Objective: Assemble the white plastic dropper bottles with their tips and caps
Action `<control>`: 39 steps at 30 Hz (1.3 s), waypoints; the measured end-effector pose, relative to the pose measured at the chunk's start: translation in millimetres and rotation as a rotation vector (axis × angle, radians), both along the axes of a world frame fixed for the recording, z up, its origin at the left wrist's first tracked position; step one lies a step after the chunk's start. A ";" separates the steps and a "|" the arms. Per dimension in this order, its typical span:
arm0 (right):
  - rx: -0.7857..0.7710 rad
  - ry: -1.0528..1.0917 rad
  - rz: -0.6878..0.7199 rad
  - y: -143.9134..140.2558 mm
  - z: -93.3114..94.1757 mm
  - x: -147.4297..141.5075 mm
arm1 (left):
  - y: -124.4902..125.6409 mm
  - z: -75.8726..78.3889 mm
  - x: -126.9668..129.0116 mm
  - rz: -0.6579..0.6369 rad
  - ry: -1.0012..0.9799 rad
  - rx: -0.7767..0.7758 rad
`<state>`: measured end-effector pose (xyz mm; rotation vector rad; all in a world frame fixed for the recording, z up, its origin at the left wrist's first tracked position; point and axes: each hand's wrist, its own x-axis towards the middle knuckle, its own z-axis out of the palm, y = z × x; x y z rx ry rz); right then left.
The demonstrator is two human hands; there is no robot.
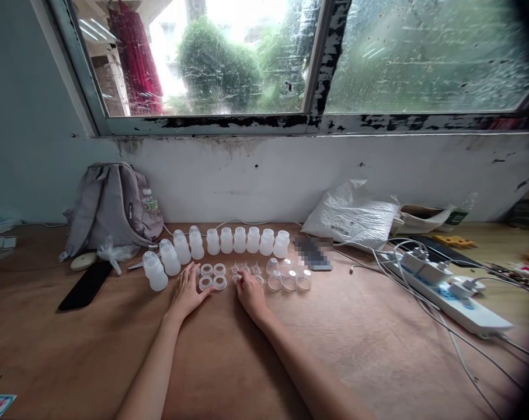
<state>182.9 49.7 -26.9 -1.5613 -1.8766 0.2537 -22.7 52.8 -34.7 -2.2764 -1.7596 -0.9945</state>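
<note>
Head view shows your right hand lying knuckles-up on the wooden table, its fingertips at the small clear nipples; the back of the hand hides the fingers, so you cannot tell whether they pinch one of the pieces or just rest on them. Your left hand lies flat with fingers spread and holds nothing, its fingertips just beside the white rings at its two o'clock. From the right hand, the clear caps sit at two o'clock, close by. Beyond both hands, at twelve o'clock, a curved row of white bottles runs from ten o'clock round to one o'clock. A blurred flat thing lies at two o'clock past the caps and cannot be made out. Farther out at nine o'clock lies a black phone, with a grey backpack at ten o'clock against the wall. At three o'clock a white power strip with plugs and tangled cables lies well apart, and a crumpled plastic bag sits at one o'clock. The right edge of the picture is dark and cut off.
</note>
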 end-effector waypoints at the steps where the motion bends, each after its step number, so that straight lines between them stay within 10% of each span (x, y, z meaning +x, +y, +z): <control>1: -0.002 0.013 -0.002 -0.1 0.2 0.5 | 0.5 0.5 1.2 0.006 0.013 -0.005; 39: -0.027 -0.022 -0.046 -0.4 1.1 -2.2 | 5.6 11.6 -1.9 -0.050 0.079 0.006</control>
